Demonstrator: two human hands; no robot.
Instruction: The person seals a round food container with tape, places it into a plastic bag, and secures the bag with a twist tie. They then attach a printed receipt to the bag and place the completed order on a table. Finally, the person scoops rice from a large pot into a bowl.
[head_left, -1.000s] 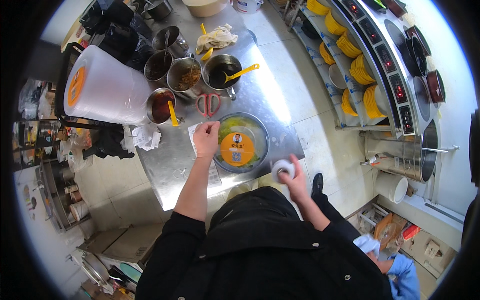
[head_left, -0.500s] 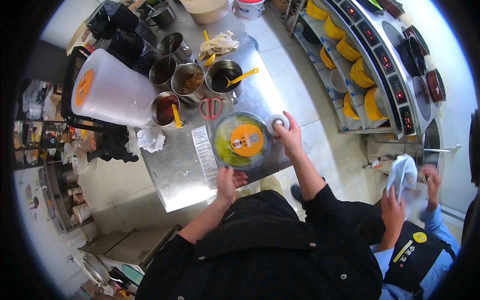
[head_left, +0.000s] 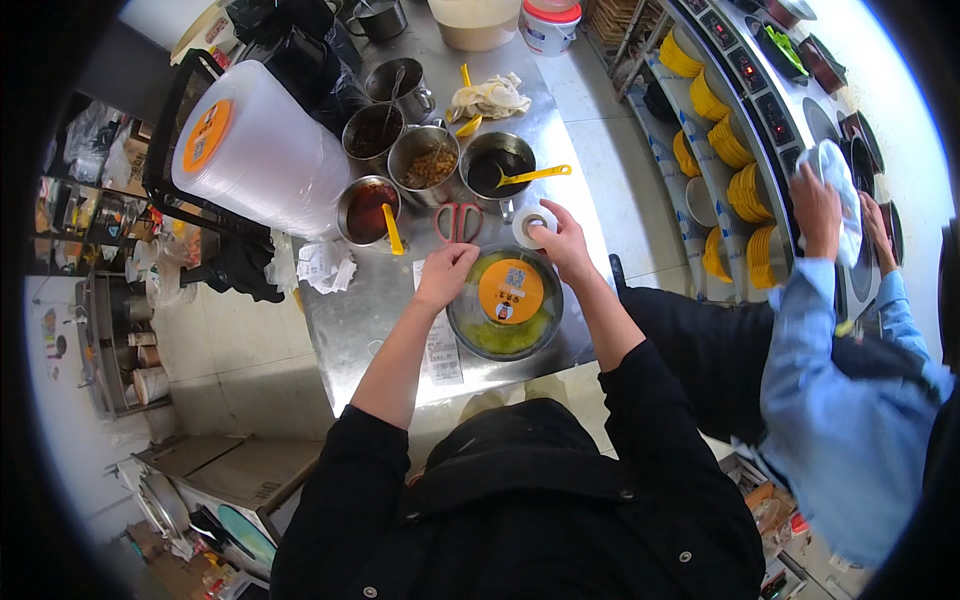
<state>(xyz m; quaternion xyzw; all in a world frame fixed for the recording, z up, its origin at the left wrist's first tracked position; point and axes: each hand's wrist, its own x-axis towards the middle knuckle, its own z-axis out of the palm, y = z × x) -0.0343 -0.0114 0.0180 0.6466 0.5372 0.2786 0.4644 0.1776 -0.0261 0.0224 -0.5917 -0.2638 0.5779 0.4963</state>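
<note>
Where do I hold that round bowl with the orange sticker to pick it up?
Probably hold the round bowl by its outer edge, one palm from the left, one from the right. It's circular, no handle shows, and it sits on the metal table, so gripping opposite sides should balance it. The right hand with the white roll is at its upper right, so grip lower there.

Left hand (head_left: pixel 448 277) at round bowl's (head_left: pixel 537 325) upper-left rim, fingers bunched; can't tell what's pinched. Right hand (head_left: pixel 568 246) grips white roll (head_left: pixel 535 224) by upper-right rim. Bowl on table (head_left: pixel 345 335), green contents, orange sticker (head_left: pixel 510 291) on top. Receipt (head_left: pixel 442 357) left of bowl, partly behind left hand. Scissors (head_left: pixel 458 224) just beyond bowl. Past those, metal pots (head_left: pixel 424 160), yellow spoons in two. Right side: co-worker (head_left: pixel 850 420), blue sleeves, holding whitish bundle (head_left: pixel 845 195).
</note>
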